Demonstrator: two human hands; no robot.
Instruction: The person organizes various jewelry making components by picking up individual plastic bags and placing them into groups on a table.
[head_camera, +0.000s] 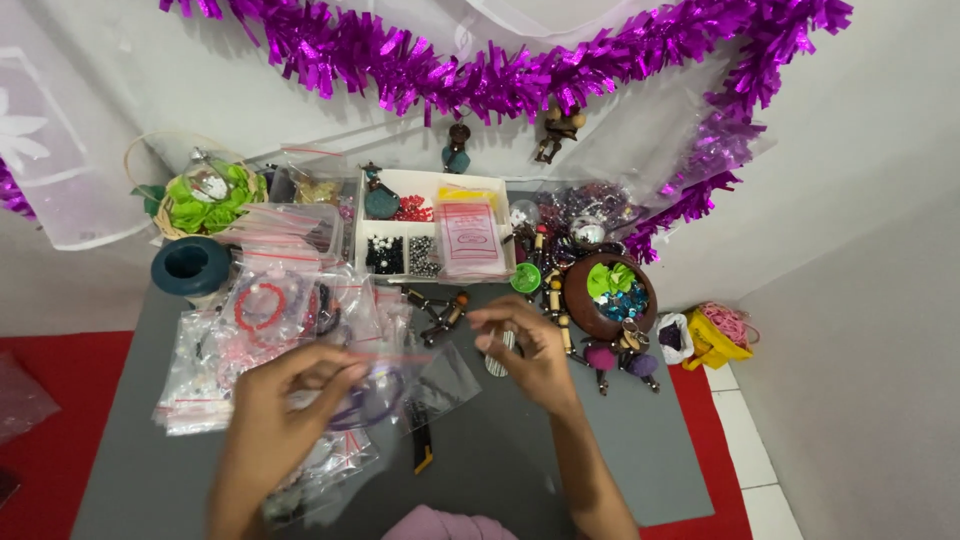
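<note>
Pinching a clear bag (375, 385), left hand (275, 405) closed.

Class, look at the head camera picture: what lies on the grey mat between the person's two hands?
In the head view, between the left hand and right hand lies a clear plastic bag, flat on the grey mat, with a yellow-tipped dark tool just below it.
</note>
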